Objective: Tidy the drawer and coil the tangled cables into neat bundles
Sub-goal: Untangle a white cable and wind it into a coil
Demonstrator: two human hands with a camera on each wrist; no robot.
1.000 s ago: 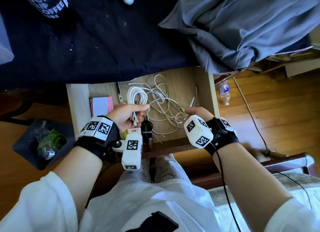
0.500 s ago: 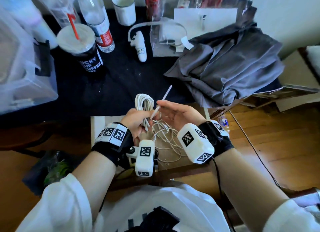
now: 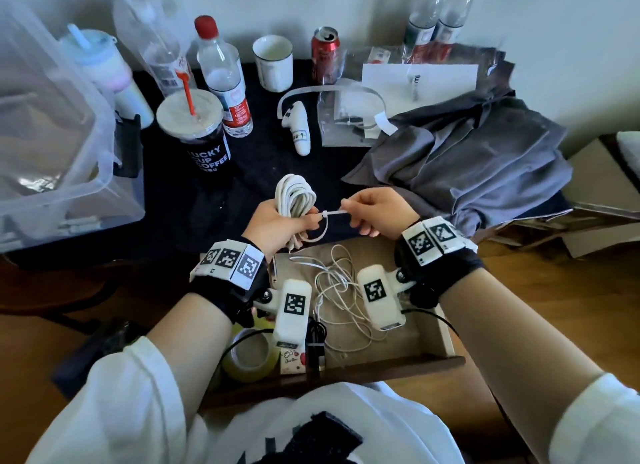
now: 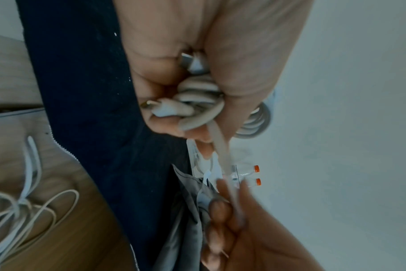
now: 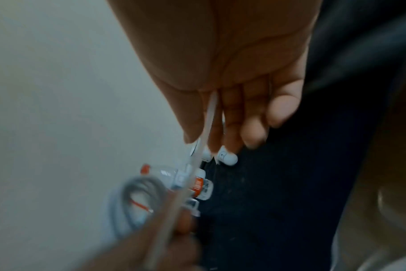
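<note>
My left hand (image 3: pixel 284 221) grips a coiled white cable (image 3: pixel 295 193) upright above the dark table edge; in the left wrist view the coil (image 4: pixel 197 95) and its plugs fill the fist. A white cable tie (image 3: pixel 334 214) loops under the coil, and my right hand (image 3: pixel 374 214) pinches its free end between thumb and fingers; the right wrist view shows the tie (image 5: pixel 202 139) running from those fingers. Below the hands the wooden drawer (image 3: pixel 429 339) stands pulled out with a loose tangle of thin white cables (image 3: pixel 339 290) on its floor.
In the drawer's near left corner lie a tape roll (image 3: pixel 249 359), a small carton (image 3: pixel 293 359) and a black cable (image 3: pixel 317 342). On the table stand a coffee cup (image 3: pixel 197 134), bottles (image 3: pixel 225 79), a mug (image 3: pixel 273 61), a can (image 3: pixel 323 54), a white controller (image 3: pixel 298 124), grey cloth (image 3: pixel 467 158) and a clear bin (image 3: pixel 52 144).
Both hands rose out of the drawer to above the table edge. The right hand picked up the white tie, which now loops round the coil held by the left hand.
</note>
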